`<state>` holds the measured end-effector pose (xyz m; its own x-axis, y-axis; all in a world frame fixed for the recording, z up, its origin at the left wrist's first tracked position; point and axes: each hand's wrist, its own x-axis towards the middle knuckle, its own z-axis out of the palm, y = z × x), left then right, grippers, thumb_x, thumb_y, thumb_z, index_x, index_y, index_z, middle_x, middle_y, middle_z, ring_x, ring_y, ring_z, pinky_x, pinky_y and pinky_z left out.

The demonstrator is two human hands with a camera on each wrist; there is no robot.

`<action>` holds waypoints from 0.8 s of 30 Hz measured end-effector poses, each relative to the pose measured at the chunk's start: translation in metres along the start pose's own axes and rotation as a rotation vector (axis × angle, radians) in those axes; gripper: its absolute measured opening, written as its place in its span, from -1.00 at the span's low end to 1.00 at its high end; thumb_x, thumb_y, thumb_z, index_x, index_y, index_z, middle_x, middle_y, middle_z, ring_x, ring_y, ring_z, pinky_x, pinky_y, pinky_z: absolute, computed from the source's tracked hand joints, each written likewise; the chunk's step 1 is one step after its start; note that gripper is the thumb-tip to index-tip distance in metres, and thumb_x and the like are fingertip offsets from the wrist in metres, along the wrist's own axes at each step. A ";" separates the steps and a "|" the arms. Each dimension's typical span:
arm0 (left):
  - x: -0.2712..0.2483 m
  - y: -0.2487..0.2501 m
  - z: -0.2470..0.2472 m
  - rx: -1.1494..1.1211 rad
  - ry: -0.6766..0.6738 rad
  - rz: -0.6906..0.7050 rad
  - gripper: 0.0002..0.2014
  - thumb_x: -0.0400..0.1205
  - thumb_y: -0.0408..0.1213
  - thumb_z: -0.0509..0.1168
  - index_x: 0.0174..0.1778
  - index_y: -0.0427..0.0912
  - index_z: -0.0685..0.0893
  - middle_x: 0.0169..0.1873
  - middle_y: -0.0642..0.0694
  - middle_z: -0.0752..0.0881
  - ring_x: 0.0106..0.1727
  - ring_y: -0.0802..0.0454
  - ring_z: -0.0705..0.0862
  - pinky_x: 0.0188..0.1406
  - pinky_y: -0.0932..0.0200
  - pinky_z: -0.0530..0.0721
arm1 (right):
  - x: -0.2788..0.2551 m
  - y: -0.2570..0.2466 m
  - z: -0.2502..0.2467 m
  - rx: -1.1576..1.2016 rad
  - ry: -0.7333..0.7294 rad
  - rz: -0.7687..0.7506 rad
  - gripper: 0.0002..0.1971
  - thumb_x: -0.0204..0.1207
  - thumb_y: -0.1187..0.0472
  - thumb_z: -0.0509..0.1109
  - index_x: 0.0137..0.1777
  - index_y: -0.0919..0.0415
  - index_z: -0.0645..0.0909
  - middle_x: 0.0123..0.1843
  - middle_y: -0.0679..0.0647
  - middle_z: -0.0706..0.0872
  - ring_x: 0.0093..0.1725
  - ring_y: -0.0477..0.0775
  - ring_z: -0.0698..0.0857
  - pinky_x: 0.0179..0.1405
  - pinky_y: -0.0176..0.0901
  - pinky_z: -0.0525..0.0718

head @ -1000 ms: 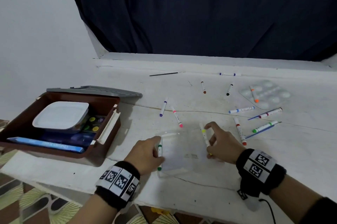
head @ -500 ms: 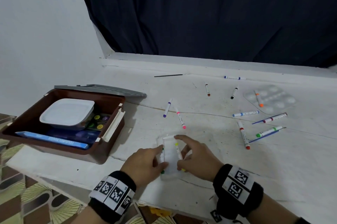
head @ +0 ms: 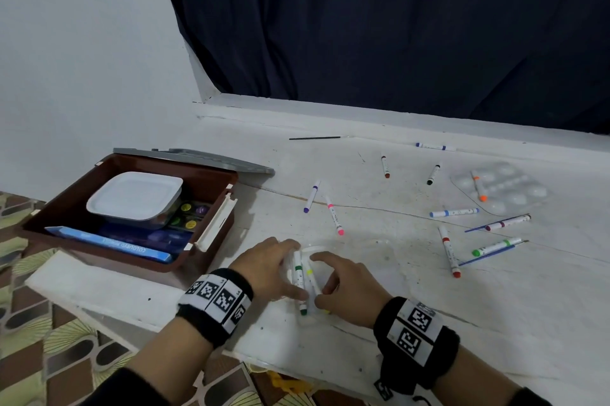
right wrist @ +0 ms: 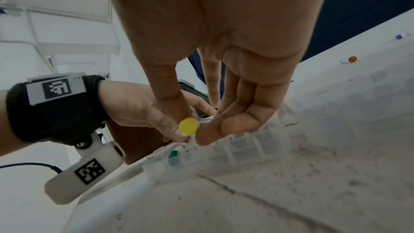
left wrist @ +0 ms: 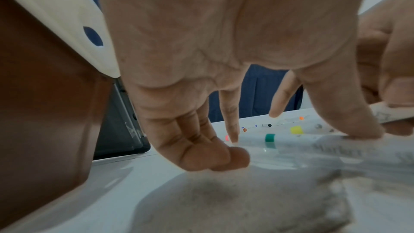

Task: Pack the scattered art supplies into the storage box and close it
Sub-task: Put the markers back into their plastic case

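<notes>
Markers (head: 305, 280) lie pinched between left hand (head: 267, 268) and right hand (head: 350, 290).

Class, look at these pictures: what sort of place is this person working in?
Probably a room at home, used for art: a rough white ledge below a dark curtain, markers scattered about, and patterned flooring.

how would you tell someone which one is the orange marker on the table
Start from the clear plastic paint palette at the far right of the white table. The orange marker lies on that palette, orange cap nearest. It is the only marker resting on it.
</notes>
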<state>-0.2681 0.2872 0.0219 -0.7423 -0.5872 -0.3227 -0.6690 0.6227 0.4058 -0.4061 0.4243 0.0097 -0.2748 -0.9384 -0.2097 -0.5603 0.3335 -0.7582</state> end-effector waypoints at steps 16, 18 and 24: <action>0.005 -0.004 0.003 -0.033 0.150 0.052 -0.53 0.45 0.22 0.51 0.22 0.15 0.64 0.11 0.06 0.58 0.05 0.20 0.56 0.05 0.34 0.48 | 0.004 0.008 0.010 -0.012 -0.011 -0.043 -0.59 0.48 0.25 0.50 0.33 0.05 0.64 -0.25 -0.12 0.71 -0.33 -0.29 0.63 -0.26 -0.55 0.52; 0.008 -0.004 0.002 -0.113 0.222 0.059 -0.74 0.48 0.14 0.53 -0.05 0.18 0.64 -0.03 0.10 0.62 -0.14 0.26 0.57 -0.16 0.39 0.44 | 0.004 0.009 0.012 -0.008 0.001 -0.041 -0.59 0.47 0.25 0.52 0.31 0.03 0.62 -0.25 -0.11 0.73 -0.34 -0.27 0.63 -0.27 -0.51 0.52; 0.005 -0.002 0.002 -0.527 0.181 0.045 -0.84 0.52 -0.25 0.57 -0.19 0.00 0.68 -0.44 -0.01 0.79 -0.40 0.19 0.68 -0.19 0.20 0.61 | 0.006 0.009 0.014 -0.027 0.019 -0.047 -0.53 0.43 0.21 0.59 0.33 0.03 0.61 -0.24 -0.09 0.73 -0.34 -0.27 0.62 -0.17 -0.43 0.56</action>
<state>-0.2700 0.2838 0.0181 -0.7207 -0.6740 -0.1621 -0.4931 0.3341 0.8033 -0.4019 0.4203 -0.0075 -0.2628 -0.9511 -0.1624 -0.5935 0.2921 -0.7500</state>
